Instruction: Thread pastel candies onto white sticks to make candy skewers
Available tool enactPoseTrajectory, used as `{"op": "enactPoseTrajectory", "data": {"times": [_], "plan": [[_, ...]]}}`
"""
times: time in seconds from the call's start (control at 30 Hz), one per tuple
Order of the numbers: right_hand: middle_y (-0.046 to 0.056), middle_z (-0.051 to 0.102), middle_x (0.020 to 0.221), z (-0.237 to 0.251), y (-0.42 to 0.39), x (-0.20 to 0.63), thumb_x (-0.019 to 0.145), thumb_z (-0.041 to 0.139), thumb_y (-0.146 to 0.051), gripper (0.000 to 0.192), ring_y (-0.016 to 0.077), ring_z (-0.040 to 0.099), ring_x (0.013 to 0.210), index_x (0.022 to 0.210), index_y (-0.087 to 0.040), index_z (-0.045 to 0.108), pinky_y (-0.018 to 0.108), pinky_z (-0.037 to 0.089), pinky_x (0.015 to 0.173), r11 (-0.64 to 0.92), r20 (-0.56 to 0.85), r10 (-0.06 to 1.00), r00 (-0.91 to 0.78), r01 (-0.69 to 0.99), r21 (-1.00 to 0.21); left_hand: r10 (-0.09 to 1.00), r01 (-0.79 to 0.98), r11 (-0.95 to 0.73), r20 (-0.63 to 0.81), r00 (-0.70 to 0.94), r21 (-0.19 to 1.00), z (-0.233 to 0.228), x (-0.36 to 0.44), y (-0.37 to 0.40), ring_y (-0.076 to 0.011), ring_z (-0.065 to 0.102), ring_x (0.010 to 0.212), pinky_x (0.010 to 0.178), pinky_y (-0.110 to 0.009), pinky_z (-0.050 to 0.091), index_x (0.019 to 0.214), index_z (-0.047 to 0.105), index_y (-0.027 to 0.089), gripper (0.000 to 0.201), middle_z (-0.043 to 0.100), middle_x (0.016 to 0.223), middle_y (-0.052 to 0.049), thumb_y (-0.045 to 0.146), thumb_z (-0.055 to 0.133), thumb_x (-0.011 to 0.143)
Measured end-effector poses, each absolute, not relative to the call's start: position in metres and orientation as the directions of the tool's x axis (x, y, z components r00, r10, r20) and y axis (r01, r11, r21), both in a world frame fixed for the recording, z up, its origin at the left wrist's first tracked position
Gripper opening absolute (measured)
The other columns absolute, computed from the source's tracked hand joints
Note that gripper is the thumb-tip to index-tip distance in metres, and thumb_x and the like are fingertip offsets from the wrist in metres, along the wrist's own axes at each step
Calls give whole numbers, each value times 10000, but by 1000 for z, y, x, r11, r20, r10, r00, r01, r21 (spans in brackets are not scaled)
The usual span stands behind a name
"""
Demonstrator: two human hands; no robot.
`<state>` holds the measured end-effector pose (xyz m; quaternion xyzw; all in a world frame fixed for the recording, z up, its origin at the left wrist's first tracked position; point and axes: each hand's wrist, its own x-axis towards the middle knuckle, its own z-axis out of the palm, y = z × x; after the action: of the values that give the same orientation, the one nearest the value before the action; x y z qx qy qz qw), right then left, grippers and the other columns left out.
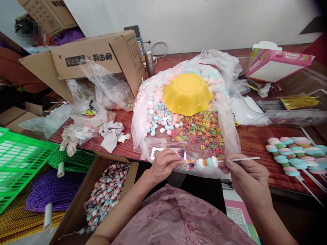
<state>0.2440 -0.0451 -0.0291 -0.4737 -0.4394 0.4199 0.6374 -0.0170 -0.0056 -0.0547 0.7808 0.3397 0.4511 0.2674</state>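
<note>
A dark red wooden surface [251,136] runs along a pale wall [204,23]. On it, clear plastic sheeting [231,136] carries pink, blue and white round sweets [159,119] and many-coloured ring sweets [204,131], with an upturned yellow bowl [187,95] among them. A large carton [99,56] stands to the left; a pink box [276,63] and a cluster of sweet sticks [296,153] lie to the right. Below the surface's left end are a green crate [22,163] and an open box of sweets [107,194].

At the near edge, the sweet skewer [204,163] lies level between the hands: the left hand [165,165] pinches its left end, fingers closed, and the right hand [249,175] pinches the white stick.

The left fingers cover the skewer's tip, whose small coloured end is hard to make out. The bowl hides some sweets, the frame cuts off the crate and the cluster, and a person [33,34] at upper left is blurred out.
</note>
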Motion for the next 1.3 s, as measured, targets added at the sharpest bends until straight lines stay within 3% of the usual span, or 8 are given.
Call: {"op": "enactPoseTrajectory", "data": {"times": [0.17, 0.3, 0.5, 0.67, 0.83, 0.93, 1.1, 1.3], "plan": [[19, 691, 679, -10, -35, 240, 678, 846, -331, 154, 128, 584, 536, 776, -244, 766, 227, 419, 436, 230, 137, 926, 352, -240, -943, 786, 298, -606, 497, 369, 737, -50, -15, -6, -164, 693, 761, 716, -278, 557, 860, 722, 154, 160, 737, 802, -86, 276, 635, 916], [28, 678, 678, -10, -36, 244, 718, 819, -316, 115, 131, 570, 520, 760, -225, 763, 247, 434, 435, 234, 186, 952, 242, -189, -954, 800, 305, -588, 480, 360, 749, -48, -14, -7, -169, 699, 765, 719, -287, 564, 833, 720, 165, 158, 743, 805, -84, 279, 642, 909], [26, 697, 759, -23, -42, 246, 794, 773, -250, 118, 150, 622, 620, 908, -226, 755, 275, 490, 538, 250, 232, 955, 185, -81, -965, 799, 271, -578, 467, 378, 770, -47, -12, -10, -180, 698, 842, 779, -300, 558, 883, 711, 166, 129, 746, 886, -93, 281, 657, 902], [21, 710, 797, -21, -43, 238, 841, 724, -216, 91, 136, 619, 619, 922, -243, 753, 264, 488, 548, 333, 312, 939, 143, -156, -930, 776, 346, -570, 350, 525, 745, -45, -11, -5, -250, 655, 1009, 890, -388, 513, 1231, 619, 171, 536, 711, 1112, -140, 481, 734, 810], [22, 711, 789, -21, -44, 238, 864, 695, -217, 81, 143, 621, 637, 921, -234, 750, 286, 508, 602, 345, 345, 939, 12, -94, -934, 749, 386, -544, 224, 624, 745, -40, -6, -1, -173, 598, 757, 707, -272, 458, 968, 674, 138, 462, 682, 835, -53, 573, 680, 814], [11, 700, 719, -13, -40, 235, 856, 700, -223, 53, 129, 609, 578, 877, -221, 749, 258, 498, 544, 344, 342, 939, -43, 21, -939, 759, 390, -480, 148, 634, 786, -37, 1, -4, -129, 528, 653, 625, -231, 402, 875, 662, 148, 455, 615, 718, 8, 594, 692, 788], [-1, 688, 647, 6, -28, 221, 816, 728, -300, 104, 115, 574, 494, 766, -209, 730, 231, 465, 443, 337, 331, 941, -67, 146, -930, 771, 335, -435, 153, 618, 836, -41, 12, -7, -111, 454, 610, 578, -221, 358, 815, 628, 154, 486, 537, 653, 43, 610, 755, 705], [-9, 665, 623, 1, -21, 220, 820, 723, -326, 137, 127, 585, 540, 738, -217, 720, 235, 468, 488, 333, 346, 938, 34, 203, -921, 814, 362, -433, 185, 551, 826, -46, 13, -9, -105, 399, 617, 584, -226, 341, 815, 599, 149, 550, 499, 665, 53, 616, 810, 616]]}}
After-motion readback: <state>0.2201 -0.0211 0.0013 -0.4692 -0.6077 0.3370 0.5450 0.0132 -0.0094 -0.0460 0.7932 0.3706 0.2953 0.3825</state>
